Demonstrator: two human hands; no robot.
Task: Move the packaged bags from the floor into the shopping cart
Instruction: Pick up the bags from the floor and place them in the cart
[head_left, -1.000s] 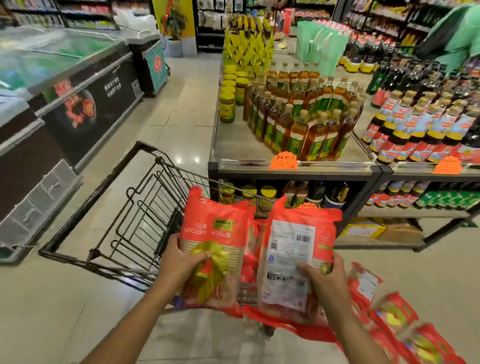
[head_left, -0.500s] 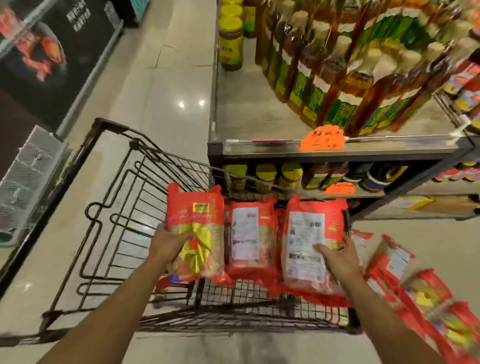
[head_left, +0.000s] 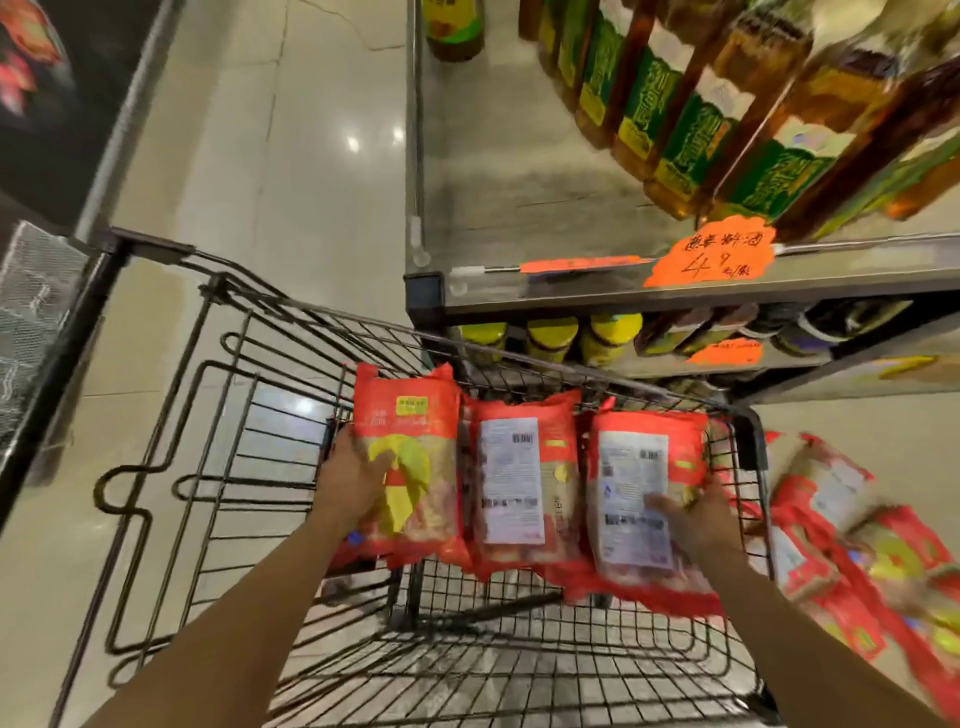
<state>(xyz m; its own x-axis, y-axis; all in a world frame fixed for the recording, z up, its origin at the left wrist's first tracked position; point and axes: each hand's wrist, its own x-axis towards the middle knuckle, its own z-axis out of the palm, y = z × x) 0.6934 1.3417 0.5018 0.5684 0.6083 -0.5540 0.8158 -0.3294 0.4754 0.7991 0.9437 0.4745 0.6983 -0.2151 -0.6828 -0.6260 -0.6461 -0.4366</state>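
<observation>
A black wire shopping cart (head_left: 218, 457) fills the lower middle of the head view. Inside it, three red packaged bags stand side by side near its far right wall. My left hand (head_left: 353, 470) grips the left bag (head_left: 415, 415), which shows its yellow front. My right hand (head_left: 685, 514) grips the right bag (head_left: 628, 478), label side up. Between them a middle bag (head_left: 514, 478) lies on other red bags at the cart bottom. Several more red bags (head_left: 852, 551) lie on the floor right of the cart, blurred.
A metal shelf unit (head_left: 519, 291) with oil bottles (head_left: 675, 114) and yellow-lidded jars (head_left: 550, 338) stands right behind the cart. A freezer cabinet (head_left: 57, 130) lines the left side. Tiled aisle floor (head_left: 291, 156) runs between them.
Both hands have lowered their bags deeper into the cart beside the middle bag. My view has tilted further down and closer to the cart.
</observation>
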